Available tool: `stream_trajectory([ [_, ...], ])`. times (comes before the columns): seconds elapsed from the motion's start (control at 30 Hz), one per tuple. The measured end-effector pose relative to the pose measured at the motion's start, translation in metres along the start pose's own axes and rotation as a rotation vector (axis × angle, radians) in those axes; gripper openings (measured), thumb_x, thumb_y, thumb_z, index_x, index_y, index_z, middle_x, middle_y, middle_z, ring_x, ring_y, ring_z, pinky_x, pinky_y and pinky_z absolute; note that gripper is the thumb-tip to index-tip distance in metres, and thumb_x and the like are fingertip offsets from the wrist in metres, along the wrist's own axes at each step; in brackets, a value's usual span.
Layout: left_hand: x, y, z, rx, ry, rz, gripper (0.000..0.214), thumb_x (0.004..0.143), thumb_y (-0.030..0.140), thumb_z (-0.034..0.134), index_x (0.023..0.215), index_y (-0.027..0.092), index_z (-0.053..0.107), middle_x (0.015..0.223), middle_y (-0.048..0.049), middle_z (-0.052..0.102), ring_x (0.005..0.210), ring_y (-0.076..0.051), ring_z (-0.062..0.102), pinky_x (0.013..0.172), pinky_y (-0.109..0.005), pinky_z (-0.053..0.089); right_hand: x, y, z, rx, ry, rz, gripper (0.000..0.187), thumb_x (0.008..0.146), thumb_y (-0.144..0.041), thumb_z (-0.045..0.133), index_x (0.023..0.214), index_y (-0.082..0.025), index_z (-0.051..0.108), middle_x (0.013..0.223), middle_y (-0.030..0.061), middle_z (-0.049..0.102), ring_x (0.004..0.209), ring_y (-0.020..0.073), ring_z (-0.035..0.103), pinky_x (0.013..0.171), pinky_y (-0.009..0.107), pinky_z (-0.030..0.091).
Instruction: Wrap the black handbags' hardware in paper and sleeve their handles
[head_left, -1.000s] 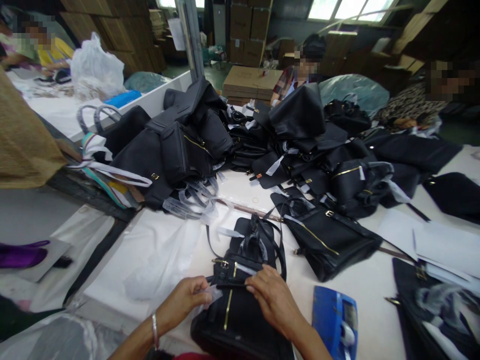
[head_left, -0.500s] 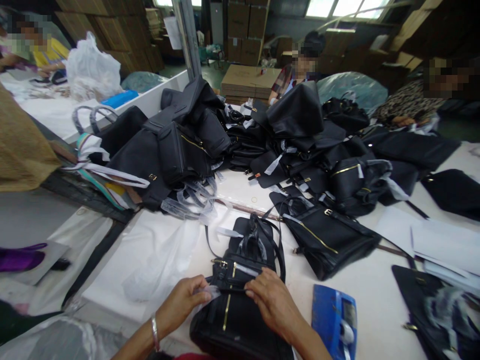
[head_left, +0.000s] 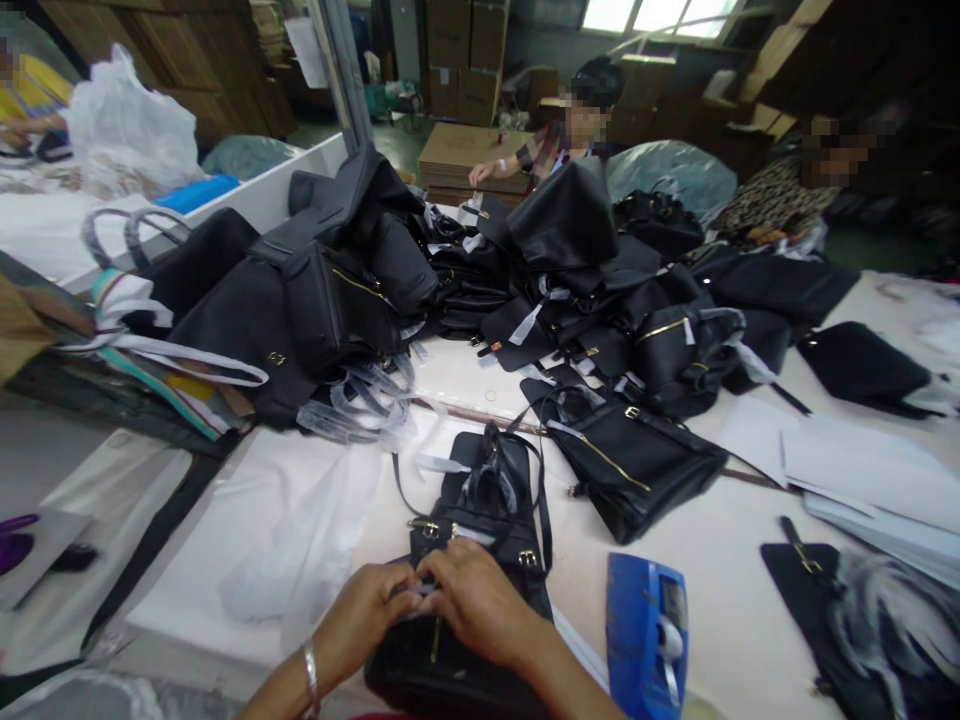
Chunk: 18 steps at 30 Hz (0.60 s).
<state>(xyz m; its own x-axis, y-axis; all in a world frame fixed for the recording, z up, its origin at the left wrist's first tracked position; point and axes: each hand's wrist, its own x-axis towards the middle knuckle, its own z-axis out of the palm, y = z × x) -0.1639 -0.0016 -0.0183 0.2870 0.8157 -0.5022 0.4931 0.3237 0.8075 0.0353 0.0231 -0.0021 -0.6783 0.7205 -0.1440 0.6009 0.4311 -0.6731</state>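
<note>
A black bag (head_left: 450, 680) lies towards the worktop's (head_left: 577, 540) near edge, with gold buckles (head_left: 527, 558), an upright gold zip (head_left: 436, 640) and thin black straps (head_left: 547, 500) looping beyond. The left hand (head_left: 375, 605) and right hand (head_left: 480, 605) meet over its front, fingers curled close together; what they grip, I cannot tell.

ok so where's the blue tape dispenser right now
In the head view, the blue tape dispenser sits on the white tabletop, low and right of centre, to the right of the black backpack and the person's right hand.
</note>
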Motion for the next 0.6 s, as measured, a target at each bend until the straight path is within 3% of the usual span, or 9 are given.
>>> stream_trajectory([
  [0.13,0.000,-0.002,-0.010,0.026,0.016,-0.005,0.021,0.078,0.033,0.055,0.069,0.018,0.066,0.066,0.0013,0.065,0.067,-0.018,0.056,0.061,-0.023,0.035,0.001,0.018,-0.003,-0.017,0.038,0.018,0.028,0.086,-0.035,0.059,0.111,-0.024,0.054,0.101,0.0041,0.063,0.102,0.0201,0.053,0.099,0.036,0.030],
  [0.27,0.002,-0.005,-0.014,0.081,0.071,-0.018,0.021,0.079,0.034,0.054,0.069,0.019,0.065,0.066,0.0018,0.064,0.066,-0.018,0.056,0.061,-0.023,0.035,0.004,0.040,-0.007,-0.064,0.070,0.090,0.010,0.088,-0.020,0.052,0.094,-0.022,0.060,0.091,0.0023,0.066,0.093,0.0188,0.056,0.099,0.038,0.028],
  [0.43,0.011,-0.004,-0.006,0.123,0.061,-0.011,0.024,0.080,0.036,0.054,0.065,0.019,0.063,0.063,0.0024,0.063,0.064,-0.017,0.055,0.058,-0.023,0.032,0.016,0.026,0.003,-0.067,0.039,0.022,0.012,0.088,-0.022,0.050,0.087,-0.019,0.061,0.084,0.0033,0.066,0.086,0.0187,0.056,0.092,0.035,0.033],
  [0.6,0.013,-0.004,-0.005,0.117,0.094,-0.042,0.029,0.081,0.042,0.052,0.066,0.019,0.064,0.063,0.0013,0.063,0.064,-0.018,0.055,0.058,-0.024,0.032,0.011,0.028,0.004,-0.003,0.064,0.068,0.014,0.087,-0.022,0.052,0.100,-0.022,0.058,0.092,0.0018,0.066,0.094,0.0184,0.056,0.101,0.037,0.027],
])
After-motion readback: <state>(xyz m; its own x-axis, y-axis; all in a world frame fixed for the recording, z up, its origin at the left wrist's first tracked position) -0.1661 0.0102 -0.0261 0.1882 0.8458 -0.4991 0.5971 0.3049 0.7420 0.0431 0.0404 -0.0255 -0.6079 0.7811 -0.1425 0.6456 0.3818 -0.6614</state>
